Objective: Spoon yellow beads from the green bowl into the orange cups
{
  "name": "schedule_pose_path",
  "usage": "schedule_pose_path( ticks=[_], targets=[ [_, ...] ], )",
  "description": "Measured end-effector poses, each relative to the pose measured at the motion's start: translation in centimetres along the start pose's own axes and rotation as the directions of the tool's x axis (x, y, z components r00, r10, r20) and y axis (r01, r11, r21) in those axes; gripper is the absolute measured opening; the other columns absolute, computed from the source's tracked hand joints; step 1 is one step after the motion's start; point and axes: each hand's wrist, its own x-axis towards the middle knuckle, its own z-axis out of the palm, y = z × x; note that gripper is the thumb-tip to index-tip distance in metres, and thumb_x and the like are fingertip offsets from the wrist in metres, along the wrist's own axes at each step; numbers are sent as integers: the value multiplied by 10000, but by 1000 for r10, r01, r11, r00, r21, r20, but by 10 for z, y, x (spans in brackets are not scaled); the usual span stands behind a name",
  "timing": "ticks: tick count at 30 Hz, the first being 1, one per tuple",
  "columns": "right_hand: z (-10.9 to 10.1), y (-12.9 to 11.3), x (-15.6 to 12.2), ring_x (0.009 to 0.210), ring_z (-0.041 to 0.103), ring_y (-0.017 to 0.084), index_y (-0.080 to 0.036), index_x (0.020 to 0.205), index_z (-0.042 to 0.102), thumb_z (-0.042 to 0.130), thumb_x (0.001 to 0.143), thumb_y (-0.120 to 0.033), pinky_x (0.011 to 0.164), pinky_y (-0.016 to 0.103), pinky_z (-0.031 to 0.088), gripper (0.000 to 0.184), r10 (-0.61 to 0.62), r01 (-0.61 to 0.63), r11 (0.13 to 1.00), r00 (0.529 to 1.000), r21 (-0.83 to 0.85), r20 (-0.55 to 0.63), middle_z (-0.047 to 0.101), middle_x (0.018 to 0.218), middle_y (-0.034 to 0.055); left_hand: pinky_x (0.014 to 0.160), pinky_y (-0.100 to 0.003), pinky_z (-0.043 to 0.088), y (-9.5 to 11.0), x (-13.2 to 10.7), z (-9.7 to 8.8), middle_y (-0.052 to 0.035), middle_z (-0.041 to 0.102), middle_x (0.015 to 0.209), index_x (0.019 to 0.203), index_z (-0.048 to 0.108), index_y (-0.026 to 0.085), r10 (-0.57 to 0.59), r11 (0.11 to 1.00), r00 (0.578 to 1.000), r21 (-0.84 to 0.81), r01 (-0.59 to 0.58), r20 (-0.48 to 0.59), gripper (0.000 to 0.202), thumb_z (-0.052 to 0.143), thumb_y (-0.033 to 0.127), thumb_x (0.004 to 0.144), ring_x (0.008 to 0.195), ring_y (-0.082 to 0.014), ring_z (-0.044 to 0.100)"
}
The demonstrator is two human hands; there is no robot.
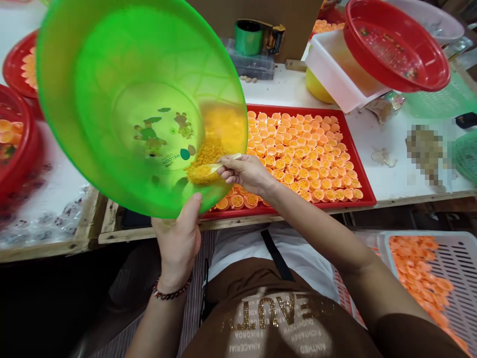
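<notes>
My left hand [182, 236] grips the near rim of a large green basin [149, 54], thumb over the edge, and the basin tilts toward me. Small yellow beads or grains [210, 149] are heaped in its lower right side. Between the fingers and thumb of my right hand [242, 174] is a pale spoon [212, 169], its bowl resting among the yellow grains. Below and to the right lies a red tray [357, 169] with many small orange cups [298, 149]; several cups toward the near side hold yellow grains. The basin covers the tray's left part.
Red basins [30, 144] with orange pieces stand at the left. Back right, a red basin [398, 44] leans on a white bin [331, 64]. A green tape roll [248, 37] sits behind the tray. At lower right is a crate [460, 268] with orange pieces.
</notes>
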Motion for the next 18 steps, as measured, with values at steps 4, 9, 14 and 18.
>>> schedule_pose_path(
  ticks=[4,9,14,18],
  targets=[
    [-16,-5,-9,538,631,57,-140,846,685,713,948,-203,496,131,533,124,-138,139,988,990,-73,21,706,665,-5,1098,-510,578,9,8,-15,-3,663,1410,1110,732,298,22,1000,996,-13,-23,-82,378,845,207,760,1368,-309,587],
    [-35,3,-14,581,641,90,-167,872,672,674,963,-304,528,202,548,164,-348,327,880,938,-345,2,685,726,6,898,-491,687,19,16,-30,49,638,1434,1154,715,333,57,998,982,3,-58,-180,431,818,163,772,1357,-326,592],
    [-47,22,-11,741,671,139,-177,936,703,592,995,-254,726,286,565,148,-621,607,328,716,-724,319,701,840,36,925,-476,682,20,15,-31,50,623,1456,1205,703,370,58,998,985,-4,-59,-165,503,834,180,757,1385,-317,571],
    [-47,19,-15,902,669,166,-193,1080,712,533,1043,-237,832,315,549,188,-672,705,-4,523,-709,524,723,983,71,961,-509,663,18,11,-24,20,631,1451,1151,729,309,66,997,990,-34,-71,-121,438,827,143,758,1388,-326,567]
  ],
)
